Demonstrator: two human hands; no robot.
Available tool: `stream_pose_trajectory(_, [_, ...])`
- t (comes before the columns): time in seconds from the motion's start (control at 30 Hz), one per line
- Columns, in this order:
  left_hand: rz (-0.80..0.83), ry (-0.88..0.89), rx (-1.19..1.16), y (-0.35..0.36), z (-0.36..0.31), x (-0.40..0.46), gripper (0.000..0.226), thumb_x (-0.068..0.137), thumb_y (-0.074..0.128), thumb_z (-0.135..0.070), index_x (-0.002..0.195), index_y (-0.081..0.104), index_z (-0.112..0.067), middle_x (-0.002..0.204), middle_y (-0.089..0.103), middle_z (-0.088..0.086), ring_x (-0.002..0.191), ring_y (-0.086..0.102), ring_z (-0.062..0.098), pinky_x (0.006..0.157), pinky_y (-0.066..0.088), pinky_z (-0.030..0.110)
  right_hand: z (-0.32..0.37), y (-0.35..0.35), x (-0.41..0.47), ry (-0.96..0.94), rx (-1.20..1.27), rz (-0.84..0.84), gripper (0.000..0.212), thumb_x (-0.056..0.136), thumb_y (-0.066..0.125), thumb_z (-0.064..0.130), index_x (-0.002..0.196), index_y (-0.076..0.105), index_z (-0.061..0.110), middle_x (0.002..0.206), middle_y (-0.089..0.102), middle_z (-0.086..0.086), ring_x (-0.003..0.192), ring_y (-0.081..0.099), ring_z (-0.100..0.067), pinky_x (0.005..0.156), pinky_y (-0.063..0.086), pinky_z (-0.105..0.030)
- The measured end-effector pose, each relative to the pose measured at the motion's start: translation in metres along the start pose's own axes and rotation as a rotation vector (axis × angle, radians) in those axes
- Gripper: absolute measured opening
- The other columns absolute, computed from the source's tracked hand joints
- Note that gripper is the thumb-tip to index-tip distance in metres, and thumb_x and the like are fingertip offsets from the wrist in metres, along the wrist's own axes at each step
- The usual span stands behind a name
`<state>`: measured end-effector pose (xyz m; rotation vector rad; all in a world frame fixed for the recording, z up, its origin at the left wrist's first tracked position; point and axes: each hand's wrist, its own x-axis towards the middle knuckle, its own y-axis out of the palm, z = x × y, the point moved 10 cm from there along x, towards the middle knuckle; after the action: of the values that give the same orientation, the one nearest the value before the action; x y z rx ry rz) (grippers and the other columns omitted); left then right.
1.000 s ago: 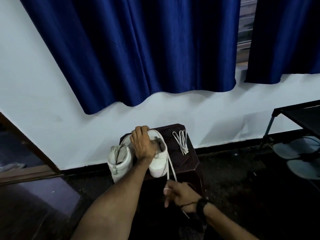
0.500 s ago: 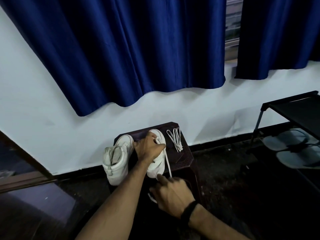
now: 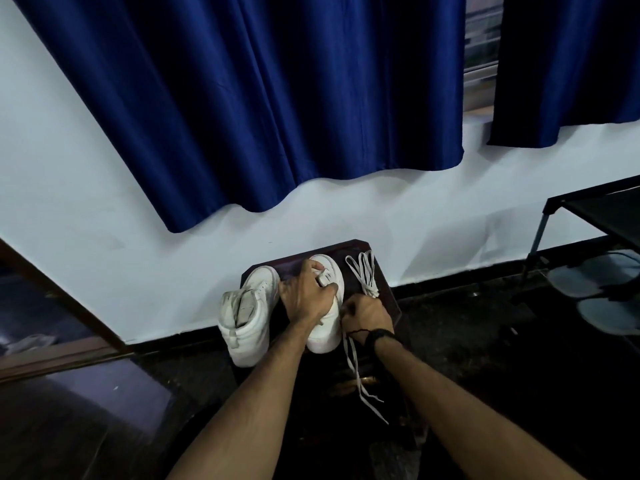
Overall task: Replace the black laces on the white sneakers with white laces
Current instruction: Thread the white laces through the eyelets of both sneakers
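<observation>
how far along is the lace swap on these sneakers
Done: no black laces show on either sneaker. In hand: the left hand holds the right sneaker while the right hand pinches a white lace running from it, its ends hanging loose. Left: the left sneaker looks unlaced, and a spare lace lies bundled on the stool.

view: one head camera, wide-angle
position: above and behind the forearms, which enter from the near edge
facing: forward and down toward a wall (image 3: 104,202) with a curtain (image 3: 277,98)
distance: the stool (image 3: 388,296) with the sneakers (image 3: 249,317) lies at arm's reach, low in the centre
tilt: the wall's foot slopes across the view
shared: nothing, a single view
</observation>
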<state>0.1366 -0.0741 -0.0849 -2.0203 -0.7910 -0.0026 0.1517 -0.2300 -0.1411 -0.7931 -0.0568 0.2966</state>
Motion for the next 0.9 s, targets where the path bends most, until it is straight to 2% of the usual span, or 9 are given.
stream_pose_trajectory(0.13, [0.007,-0.022,-0.026,0.0,0.0,-0.003,0.043,0.058,0.065,-0.04,0.097,0.049,-0.036,0.097,0.073,-0.01,0.096,0.067,0.022,0.093,0.046,0.04,-0.017,0.007,0.011,0.056,0.054,0.029,0.028,0.09,0.055,0.029,0.114,0.065,0.018,0.117,0.065,-0.013,0.111,0.059,-0.031,0.088,0.047,-0.031])
stream_pose_trajectory(0.33, [-0.001,-0.015,-0.078,-0.003,0.001,-0.006,0.042,0.058,0.062,-0.038,0.096,0.044,-0.037,0.103,0.073,-0.015,0.09,0.067,0.021,0.092,0.046,0.04,-0.02,0.017,0.024,0.101,0.12,0.053,0.022,0.089,0.055,0.031,0.102,0.07,0.022,0.112,0.068,-0.01,0.108,0.061,-0.029,0.085,0.047,-0.028])
stream_pose_trajectory(0.43, [-0.014,-0.012,-0.067,-0.002,0.001,-0.005,0.043,0.057,0.061,-0.039,0.098,0.052,-0.036,0.1,0.074,-0.013,0.087,0.068,0.02,0.091,0.047,0.039,-0.023,0.019,0.029,0.15,0.221,0.046,0.023,0.092,0.052,0.032,0.105,0.067,0.021,0.116,0.066,-0.011,0.111,0.059,-0.03,0.089,0.046,-0.03])
stream_pose_trajectory(0.53, [-0.036,-0.005,-0.045,-0.005,0.001,-0.009,0.028,0.063,0.064,-0.036,0.09,0.069,-0.035,0.072,0.072,-0.006,0.076,0.067,0.018,0.086,0.048,0.035,-0.018,0.014,0.04,0.132,0.314,0.007,0.031,0.094,0.052,0.037,0.11,0.065,0.013,0.114,0.066,-0.014,0.112,0.058,-0.03,0.09,0.044,-0.031])
stream_pose_trajectory(0.6, [-0.089,0.02,-0.017,-0.01,0.0,-0.013,0.018,0.067,0.06,-0.036,0.08,0.072,-0.034,0.063,0.069,-0.003,0.07,0.066,0.02,0.077,0.049,0.035,-0.014,0.014,0.047,0.11,0.346,0.013,0.03,0.09,0.058,0.041,0.104,0.067,0.016,0.107,0.07,-0.009,0.106,0.062,-0.025,0.09,0.048,-0.031])
stream_pose_trajectory(0.7, [-0.125,0.013,0.026,-0.013,-0.002,-0.015,0.013,0.068,0.06,-0.031,0.071,0.073,-0.031,0.064,0.069,0.0,0.069,0.065,0.023,0.074,0.048,0.034,-0.007,0.016,0.052,0.081,0.276,0.026,0.026,0.088,0.061,0.039,0.097,0.069,0.016,0.101,0.071,-0.007,0.101,0.064,-0.024,0.085,0.049,-0.029])
stream_pose_trajectory(0.8, [-0.117,-0.011,0.051,-0.014,-0.003,-0.015,0.01,0.07,0.064,-0.028,0.073,0.074,-0.031,0.068,0.07,0.001,0.073,0.065,0.026,0.077,0.047,0.035,-0.008,0.019,0.059,0.092,0.233,0.024,0.026,0.091,0.057,0.034,0.103,0.069,0.014,0.108,0.069,-0.01,0.105,0.062,-0.027,0.085,0.047,-0.029])
stream_pose_trajectory(0.87, [-0.127,-0.029,0.072,-0.013,-0.001,-0.015,0.011,0.071,0.063,-0.03,0.075,0.073,-0.031,0.071,0.071,0.003,0.076,0.065,0.028,0.08,0.047,0.036,-0.011,0.019,0.064,0.134,0.339,0.014,0.025,0.093,0.054,0.032,0.102,0.067,0.013,0.108,0.069,-0.011,0.106,0.061,-0.028,0.088,0.047,-0.03])
stream_pose_trajectory(0.9, [-0.13,-0.049,0.086,-0.013,0.001,-0.014,0.011,0.072,0.063,-0.031,0.076,0.073,-0.031,0.072,0.072,0.004,0.078,0.066,0.028,0.082,0.046,0.036,-0.014,0.02,0.065,0.166,0.455,0.031,0.022,0.094,0.052,0.032,0.095,0.066,0.014,0.1,0.07,-0.012,0.099,0.063,-0.03,0.086,0.05,-0.032])
